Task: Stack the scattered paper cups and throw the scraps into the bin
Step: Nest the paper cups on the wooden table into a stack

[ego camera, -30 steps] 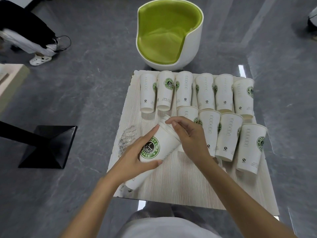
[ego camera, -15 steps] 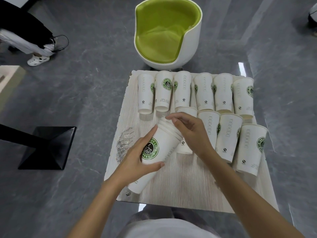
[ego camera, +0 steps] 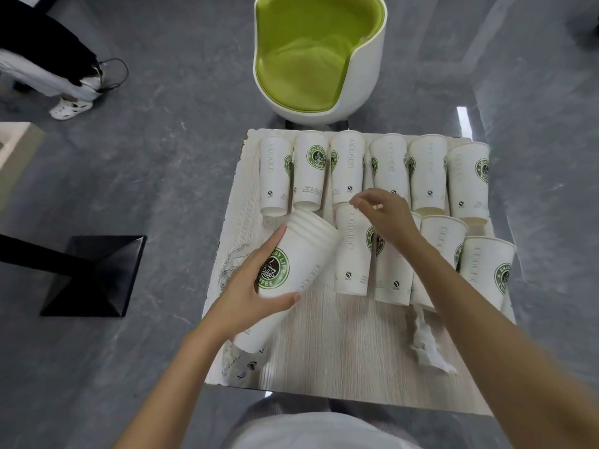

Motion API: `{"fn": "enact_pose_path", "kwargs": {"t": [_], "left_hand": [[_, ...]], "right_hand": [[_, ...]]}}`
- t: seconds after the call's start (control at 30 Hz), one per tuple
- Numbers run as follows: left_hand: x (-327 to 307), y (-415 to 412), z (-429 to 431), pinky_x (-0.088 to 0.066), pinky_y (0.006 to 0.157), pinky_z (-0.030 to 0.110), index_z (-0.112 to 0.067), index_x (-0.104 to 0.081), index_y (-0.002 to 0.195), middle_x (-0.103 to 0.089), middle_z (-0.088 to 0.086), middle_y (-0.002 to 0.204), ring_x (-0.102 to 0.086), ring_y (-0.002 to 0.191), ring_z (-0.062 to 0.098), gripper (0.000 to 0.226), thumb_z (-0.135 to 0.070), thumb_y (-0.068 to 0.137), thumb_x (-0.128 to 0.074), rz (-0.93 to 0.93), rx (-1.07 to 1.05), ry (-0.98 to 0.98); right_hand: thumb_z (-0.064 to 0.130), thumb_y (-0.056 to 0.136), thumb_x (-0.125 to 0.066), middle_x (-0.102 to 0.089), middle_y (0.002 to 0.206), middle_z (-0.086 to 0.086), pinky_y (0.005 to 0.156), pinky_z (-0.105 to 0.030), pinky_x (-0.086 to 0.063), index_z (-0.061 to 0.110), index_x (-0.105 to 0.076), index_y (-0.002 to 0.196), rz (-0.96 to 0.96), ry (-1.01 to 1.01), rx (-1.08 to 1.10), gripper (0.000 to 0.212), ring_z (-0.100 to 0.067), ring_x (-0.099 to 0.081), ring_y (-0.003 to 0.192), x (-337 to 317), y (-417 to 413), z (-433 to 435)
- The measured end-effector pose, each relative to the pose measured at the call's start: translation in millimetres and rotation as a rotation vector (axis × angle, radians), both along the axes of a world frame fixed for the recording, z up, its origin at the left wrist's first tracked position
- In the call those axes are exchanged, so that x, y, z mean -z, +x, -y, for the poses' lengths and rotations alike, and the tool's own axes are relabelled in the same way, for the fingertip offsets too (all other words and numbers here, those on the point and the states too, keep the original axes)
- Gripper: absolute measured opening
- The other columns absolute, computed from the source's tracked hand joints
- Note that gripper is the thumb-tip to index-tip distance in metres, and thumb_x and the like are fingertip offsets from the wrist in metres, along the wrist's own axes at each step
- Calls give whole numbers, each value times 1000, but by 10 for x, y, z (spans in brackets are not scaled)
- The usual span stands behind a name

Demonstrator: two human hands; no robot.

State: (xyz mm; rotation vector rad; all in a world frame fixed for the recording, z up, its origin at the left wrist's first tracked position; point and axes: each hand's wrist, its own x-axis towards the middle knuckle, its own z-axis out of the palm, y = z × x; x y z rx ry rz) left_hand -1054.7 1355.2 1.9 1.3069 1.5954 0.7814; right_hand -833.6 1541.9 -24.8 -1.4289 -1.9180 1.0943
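White paper cups with green coffee logos stand mouth-up on a pale wood table (ego camera: 324, 345). Several form a back row (ego camera: 389, 166) and others a nearer row (ego camera: 486, 270). My left hand (ego camera: 249, 286) grips a nested stack of cups (ego camera: 304, 251), tilted with its mouths pointing up and right. My right hand (ego camera: 385, 218) pinches the rim of the leftmost near-row cup (ego camera: 351, 254), just right of the stack. A crumpled white paper scrap (ego camera: 428, 345) lies under my right forearm.
Clear plastic wrap lies by the table's left edge (ego camera: 233, 264) and at its front-left corner (ego camera: 240, 367). A white tub chair with green lining (ego camera: 317, 59) stands behind the table. A black table base (ego camera: 94, 273) and a person's leg (ego camera: 71, 92) are at left.
My right hand left the stack's rim and moved right to the neighbouring upright cup. The stack stays tilted in my left hand. The paper scrap came into view.
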Motion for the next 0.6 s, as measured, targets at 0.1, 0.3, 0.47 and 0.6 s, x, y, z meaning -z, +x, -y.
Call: {"fn": "enact_pose_path", "kwargs": {"t": [0.1,0.3,0.47,0.6], "left_hand": [[-1,-8,-38,-39,105,23,-60,-24,145,-42,-38,135,-45,126,-9,102,-17,75,-84,-16,-1,-5],[19,-14,-59,-39,105,23,-59,-23,145,-43,-36,136,-44,127,-9,102,-20,74,-85,-22,7,-11],[17,-29,-44,-38,101,17,-56,-24,147,-44,-43,128,-46,124,-10,102,-16,75,-85,-23,-6,-14],[10,-37,-14,-37,102,16,-53,-25,148,-43,-43,130,-45,126,-11,102,-16,74,-85,-20,-15,-6]], "right_hand": [[19,93,-57,-63,96,3,76,-17,-37,14,-71,97,117,80,-66,15,-12,-56,89,26,0,-130],[18,93,-56,-69,104,1,82,-23,-42,13,-72,97,232,-36,-208,17,-8,-57,92,76,-58,-302],[18,92,-59,-65,93,13,69,-5,-35,15,-73,96,224,-86,-255,15,3,-54,86,115,-110,-321],[10,92,-58,-67,82,6,57,-3,-36,22,-72,86,208,-92,-257,21,2,-52,63,123,-126,-284]]}}
